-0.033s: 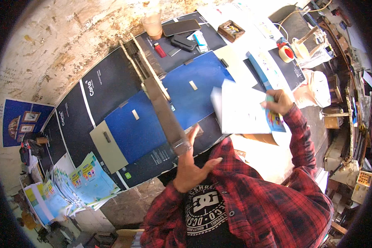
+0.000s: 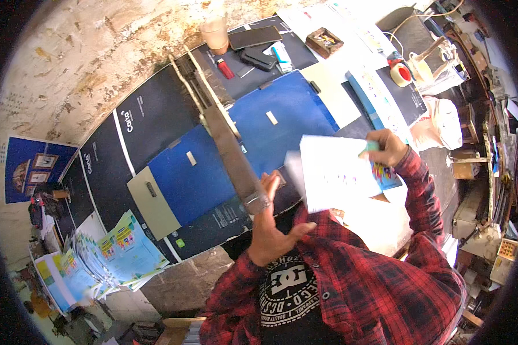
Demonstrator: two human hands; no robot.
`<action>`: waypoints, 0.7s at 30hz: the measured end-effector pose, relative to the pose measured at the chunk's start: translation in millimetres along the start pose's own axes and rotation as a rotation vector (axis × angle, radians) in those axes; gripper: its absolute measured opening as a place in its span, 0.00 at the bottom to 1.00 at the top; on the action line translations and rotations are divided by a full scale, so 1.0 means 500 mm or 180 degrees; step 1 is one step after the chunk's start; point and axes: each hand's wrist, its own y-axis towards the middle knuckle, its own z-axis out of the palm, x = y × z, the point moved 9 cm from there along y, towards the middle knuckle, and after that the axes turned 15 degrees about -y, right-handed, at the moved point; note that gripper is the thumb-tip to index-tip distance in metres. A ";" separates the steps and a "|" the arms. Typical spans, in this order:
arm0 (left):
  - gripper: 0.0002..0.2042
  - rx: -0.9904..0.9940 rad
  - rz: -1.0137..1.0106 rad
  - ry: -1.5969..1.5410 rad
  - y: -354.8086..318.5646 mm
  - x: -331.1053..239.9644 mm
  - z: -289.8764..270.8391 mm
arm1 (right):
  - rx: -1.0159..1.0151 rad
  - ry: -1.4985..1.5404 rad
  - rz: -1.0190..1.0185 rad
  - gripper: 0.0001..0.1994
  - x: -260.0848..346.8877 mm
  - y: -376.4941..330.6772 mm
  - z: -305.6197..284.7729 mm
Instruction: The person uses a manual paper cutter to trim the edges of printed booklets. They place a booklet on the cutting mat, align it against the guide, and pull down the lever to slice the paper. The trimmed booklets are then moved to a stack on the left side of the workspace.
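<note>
My right hand (image 2: 388,148) pinches a few white printed sheets (image 2: 334,175) by their upper right corner, and the sheets hang tilted over the table's front edge. A small pale green patch shows at the fingertips; I cannot make out what it is. Under the sheets, part of a colourful printed booklet (image 2: 385,177) shows. My left hand (image 2: 273,221) is open, thumb spread away and fingers stretched up beside the near end of a long brown bar (image 2: 230,152). The bar crosses two blue boards (image 2: 282,106) on the black tabletop.
Fanned light-blue booklets (image 2: 124,247) lie at the lower left. Toward the back are a cup (image 2: 214,35), a phone (image 2: 255,38), a red lighter (image 2: 225,69), a black case (image 2: 257,58) and a small wooden box (image 2: 324,42). A tape roll (image 2: 400,75) sits at the right.
The sheets in my right hand have swung lower and tilted differently, and my right hand has dropped slightly. My left hand stays at the bar's end.
</note>
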 end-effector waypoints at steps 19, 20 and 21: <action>0.14 -0.2158 -0.1751 -0.1221 -0.016 0.256 -0.262 | -0.1756 -0.1953 -0.0771 0.31 0.285 0.282 0.207; 0.14 -0.2041 -0.1820 -0.1234 -0.027 0.272 -0.281 | -0.1888 -0.1770 -0.0751 0.30 0.288 0.250 0.227; 0.14 -0.1901 -0.1892 -0.1253 -0.034 0.291 -0.297 | -0.1845 -0.1702 -0.0662 0.30 0.284 0.232 0.244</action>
